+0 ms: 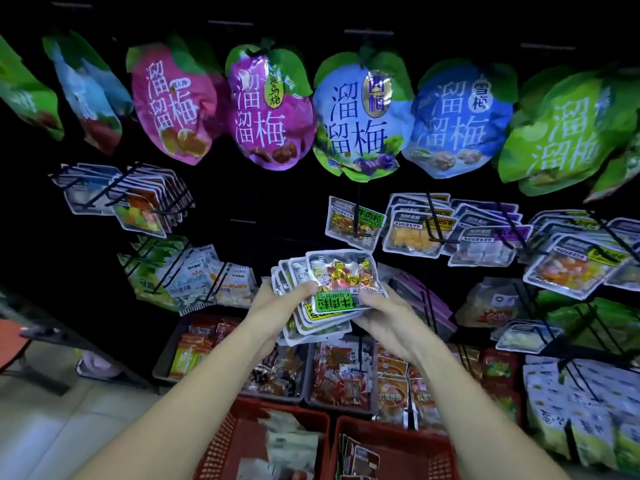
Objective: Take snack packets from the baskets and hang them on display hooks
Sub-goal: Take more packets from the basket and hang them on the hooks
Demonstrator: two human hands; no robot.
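A fanned stack of silver snack packets [341, 275] with green labels sits upside down between both hands, in front of the dark hook wall. My left hand [277, 306] grips the stack from the left, thumb on the top packet. My right hand [384, 317] holds its lower right edge, thumb on the green label. One matching packet [353, 221] hangs on a hook just above. Two red baskets [242, 427] [398, 441] with more packets stand below my arms.
Large round plum bags [360, 116] hang along the top row. Hooks with silver packets [415, 230] fill the right side, and others [138, 199] hang at left. Grey bins [166, 355] of red packets stand at floor level. Tiled floor [52, 427] lies at left.
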